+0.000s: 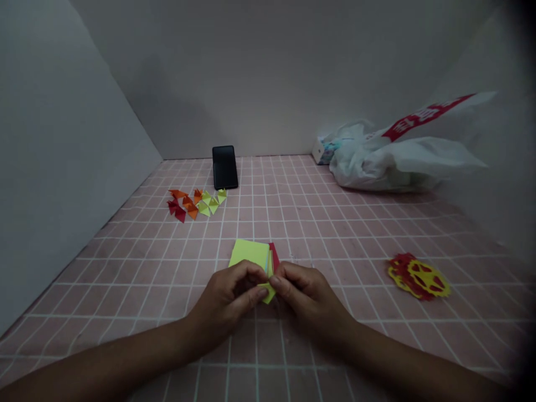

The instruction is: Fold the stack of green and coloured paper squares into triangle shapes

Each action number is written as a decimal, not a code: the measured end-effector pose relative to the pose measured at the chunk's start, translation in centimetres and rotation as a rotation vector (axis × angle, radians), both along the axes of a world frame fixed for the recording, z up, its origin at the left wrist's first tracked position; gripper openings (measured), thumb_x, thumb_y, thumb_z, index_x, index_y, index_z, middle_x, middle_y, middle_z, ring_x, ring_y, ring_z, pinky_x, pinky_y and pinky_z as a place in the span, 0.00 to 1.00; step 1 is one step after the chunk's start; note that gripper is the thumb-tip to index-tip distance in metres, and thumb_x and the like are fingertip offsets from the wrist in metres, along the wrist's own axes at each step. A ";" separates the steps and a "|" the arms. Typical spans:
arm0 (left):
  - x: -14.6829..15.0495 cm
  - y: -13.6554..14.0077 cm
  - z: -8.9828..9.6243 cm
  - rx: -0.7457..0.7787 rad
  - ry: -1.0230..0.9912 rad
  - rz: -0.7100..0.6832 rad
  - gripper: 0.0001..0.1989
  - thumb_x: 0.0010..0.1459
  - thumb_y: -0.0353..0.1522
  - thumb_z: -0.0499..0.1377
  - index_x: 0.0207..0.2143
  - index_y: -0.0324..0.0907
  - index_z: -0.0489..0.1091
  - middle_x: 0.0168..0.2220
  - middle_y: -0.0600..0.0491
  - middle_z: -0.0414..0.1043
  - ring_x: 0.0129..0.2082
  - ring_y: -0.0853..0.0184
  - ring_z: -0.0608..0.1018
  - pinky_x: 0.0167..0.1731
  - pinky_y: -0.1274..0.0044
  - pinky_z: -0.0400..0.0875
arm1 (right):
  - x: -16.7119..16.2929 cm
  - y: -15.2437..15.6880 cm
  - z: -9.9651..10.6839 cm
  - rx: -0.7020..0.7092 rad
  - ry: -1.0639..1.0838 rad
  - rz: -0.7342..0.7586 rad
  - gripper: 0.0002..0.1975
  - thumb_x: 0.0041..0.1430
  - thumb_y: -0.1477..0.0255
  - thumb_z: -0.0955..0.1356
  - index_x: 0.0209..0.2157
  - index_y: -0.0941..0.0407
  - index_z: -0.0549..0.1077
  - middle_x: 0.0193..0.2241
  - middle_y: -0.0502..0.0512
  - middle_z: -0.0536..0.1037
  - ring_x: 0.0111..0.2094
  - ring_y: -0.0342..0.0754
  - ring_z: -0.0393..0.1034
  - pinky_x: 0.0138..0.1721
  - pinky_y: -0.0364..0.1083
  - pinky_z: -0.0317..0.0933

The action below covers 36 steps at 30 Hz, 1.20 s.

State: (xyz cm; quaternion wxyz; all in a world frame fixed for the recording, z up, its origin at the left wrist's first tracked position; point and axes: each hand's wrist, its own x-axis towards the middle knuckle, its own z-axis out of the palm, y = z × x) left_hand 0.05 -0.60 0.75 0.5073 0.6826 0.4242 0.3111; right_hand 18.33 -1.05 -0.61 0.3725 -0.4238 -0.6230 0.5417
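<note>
Pink grid mat (335, 234): both hands' (268, 296) grip hides yellow-green paper's (268, 294) fold

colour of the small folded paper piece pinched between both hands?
Yellow-green, like the top sheet of the stack behind it; small folded paper piece shows best in the head view.
</note>
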 end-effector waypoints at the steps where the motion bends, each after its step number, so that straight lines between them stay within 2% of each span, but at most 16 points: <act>1: 0.0 0.0 -0.1 -0.043 -0.032 0.036 0.03 0.58 0.30 0.58 0.33 0.40 0.69 0.27 0.56 0.70 0.27 0.71 0.71 0.29 0.80 0.64 | 0.0 0.0 -0.1 -0.039 0.038 0.003 0.17 0.64 0.64 0.62 0.23 0.56 0.63 0.18 0.46 0.63 0.20 0.40 0.57 0.22 0.41 0.52; 4: 0.0 0.0 -0.3 -0.174 -0.121 0.133 0.05 0.56 0.32 0.60 0.30 0.40 0.66 0.25 0.58 0.67 0.24 0.72 0.69 0.26 0.81 0.64 | 0.0 0.0 -0.3 -0.136 0.150 0.029 0.17 0.66 0.62 0.61 0.27 0.57 0.65 0.20 0.47 0.65 0.20 0.40 0.60 0.23 0.41 0.54; 7: 0.0 0.2 -0.2 -0.255 -0.207 0.193 0.08 0.55 0.34 0.61 0.30 0.40 0.66 0.25 0.58 0.66 0.25 0.72 0.69 0.26 0.81 0.64 | -0.1 0.0 -0.4 -0.155 0.162 0.057 0.11 0.64 0.65 0.64 0.30 0.57 0.67 0.23 0.47 0.66 0.23 0.40 0.61 0.24 0.41 0.55; 13: -0.1 0.4 -0.3 -0.332 -0.266 0.127 0.09 0.55 0.35 0.61 0.30 0.39 0.66 0.26 0.58 0.64 0.26 0.73 0.67 0.27 0.81 0.62 | 0.0 0.2 -0.2 -0.181 0.161 0.045 0.09 0.61 0.68 0.65 0.29 0.58 0.68 0.21 0.46 0.65 0.22 0.40 0.60 0.24 0.40 0.55; 18: 0.0 0.3 -0.8 -0.430 -0.322 0.105 0.11 0.55 0.37 0.62 0.31 0.41 0.63 0.22 0.61 0.64 0.18 0.76 0.66 0.20 0.82 0.59 | 0.0 0.4 -0.3 -0.187 0.179 0.056 0.10 0.63 0.67 0.64 0.29 0.58 0.68 0.19 0.46 0.66 0.20 0.39 0.60 0.22 0.40 0.53; 21: 0.1 0.3 -0.9 -0.456 -0.384 0.086 0.11 0.56 0.37 0.61 0.32 0.41 0.62 0.22 0.59 0.69 0.20 0.74 0.71 0.24 0.81 0.65 | -0.1 0.3 -0.3 -0.205 0.228 0.072 0.10 0.63 0.67 0.64 0.30 0.58 0.68 0.21 0.47 0.68 0.21 0.39 0.61 0.22 0.39 0.54; 25: 0.2 0.3 -0.7 -0.386 -0.394 0.078 0.10 0.57 0.35 0.61 0.31 0.40 0.63 0.23 0.57 0.72 0.25 0.72 0.75 0.30 0.79 0.68 | -0.2 0.3 -0.2 -0.205 0.276 0.101 0.09 0.64 0.69 0.63 0.32 0.58 0.67 0.23 0.48 0.71 0.21 0.38 0.62 0.23 0.39 0.55; 28: 0.2 0.2 -0.5 -0.333 -0.369 0.073 0.07 0.56 0.33 0.61 0.33 0.40 0.65 0.26 0.57 0.72 0.26 0.71 0.76 0.31 0.79 0.69 | -0.2 0.2 -0.3 -0.109 0.175 0.078 0.06 0.64 0.72 0.63 0.33 0.57 0.68 0.24 0.48 0.71 0.23 0.39 0.63 0.25 0.40 0.57; 31: 0.1 0.0 -0.4 -0.249 -0.273 0.052 0.04 0.57 0.30 0.60 0.32 0.39 0.68 0.27 0.56 0.72 0.28 0.71 0.75 0.32 0.79 0.69 | 0.0 -0.1 -0.5 0.087 0.002 0.008 0.03 0.62 0.76 0.64 0.33 0.56 0.67 0.26 0.47 0.70 0.25 0.40 0.63 0.27 0.40 0.57; 36: -0.1 0.0 -0.5 -0.158 -0.221 0.082 0.03 0.58 0.30 0.59 0.32 0.40 0.70 0.31 0.54 0.72 0.32 0.69 0.75 0.35 0.78 0.69 | 0.1 -0.5 -0.5 0.368 -0.179 -0.049 0.06 0.59 0.81 0.64 0.32 0.56 0.66 0.27 0.48 0.71 0.28 0.42 0.65 0.30 0.41 0.57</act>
